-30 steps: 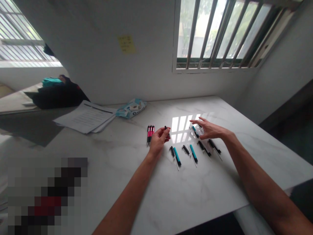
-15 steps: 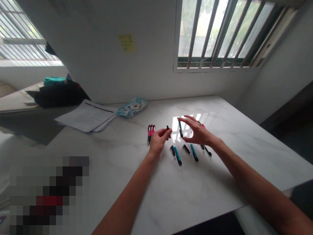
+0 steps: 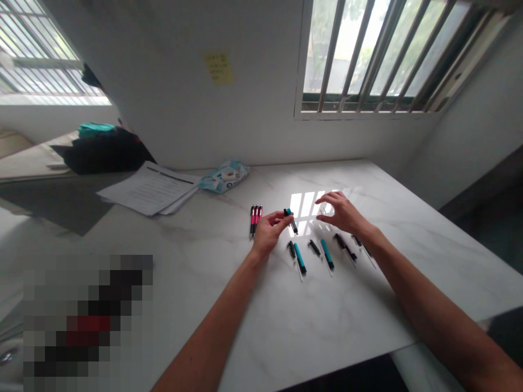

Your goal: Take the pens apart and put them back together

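Note:
My left hand pinches a teal and black pen part between thumb and fingers, a little above the white marble table. My right hand hovers just right of it with fingers spread and nothing visible in it. Three assembled pink and black pens lie side by side left of my left hand. Below both hands lie loose pen parts: a teal barrel, another teal barrel and black pieces.
A stack of printed papers and a light blue wipes packet lie at the back left. A black bag sits beyond them. The wall and a barred window stand behind the table; the table's edge runs along the right.
My right hand picked up a teal piece, carried it left to my left hand, and has drawn back to the right. My left hand now holds the teal piece along with its black part.

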Demonstrator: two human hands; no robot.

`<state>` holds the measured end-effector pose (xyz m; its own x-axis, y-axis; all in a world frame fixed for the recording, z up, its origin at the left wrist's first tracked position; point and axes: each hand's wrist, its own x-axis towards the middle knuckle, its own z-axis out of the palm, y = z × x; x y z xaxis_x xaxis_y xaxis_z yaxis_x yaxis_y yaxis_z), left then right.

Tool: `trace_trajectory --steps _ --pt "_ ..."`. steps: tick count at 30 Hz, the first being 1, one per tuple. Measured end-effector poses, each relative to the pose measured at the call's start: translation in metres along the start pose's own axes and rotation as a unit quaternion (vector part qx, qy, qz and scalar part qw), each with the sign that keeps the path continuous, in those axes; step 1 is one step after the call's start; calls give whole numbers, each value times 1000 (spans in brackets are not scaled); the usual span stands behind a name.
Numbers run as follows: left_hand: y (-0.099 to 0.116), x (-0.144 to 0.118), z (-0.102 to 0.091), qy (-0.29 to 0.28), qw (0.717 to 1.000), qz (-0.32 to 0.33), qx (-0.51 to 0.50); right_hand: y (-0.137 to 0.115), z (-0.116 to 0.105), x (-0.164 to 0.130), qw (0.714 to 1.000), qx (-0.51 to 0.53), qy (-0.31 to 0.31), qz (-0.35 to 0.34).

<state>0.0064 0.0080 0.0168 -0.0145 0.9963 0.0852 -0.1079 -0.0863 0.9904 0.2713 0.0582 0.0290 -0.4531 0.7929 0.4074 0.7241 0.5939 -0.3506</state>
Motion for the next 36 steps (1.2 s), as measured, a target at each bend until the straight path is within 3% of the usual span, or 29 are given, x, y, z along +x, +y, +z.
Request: trace_trajectory --steps 4,10,15,20,27,36 --pt "2 -1 2 -4 1000 0 -28 37 -2 -3 998 -26 -45 35" --pt "0 -1 3 -5 999 -6 -35 42 7 -4 995 8 -85 48" --pt "-1 0 1 -14 1000 15 -10 26 12 -3 993 92 -17 66" --pt "-1 -2 -1 -9 997 23 76 -9 11 0 976 212 35 46" --pt "0 -7 -1 -12 981 105 165 -43 4 2 984 166 60 -15" --pt "2 -10 2 -54 969 115 214 -50 10 0 984 177 30 -22"
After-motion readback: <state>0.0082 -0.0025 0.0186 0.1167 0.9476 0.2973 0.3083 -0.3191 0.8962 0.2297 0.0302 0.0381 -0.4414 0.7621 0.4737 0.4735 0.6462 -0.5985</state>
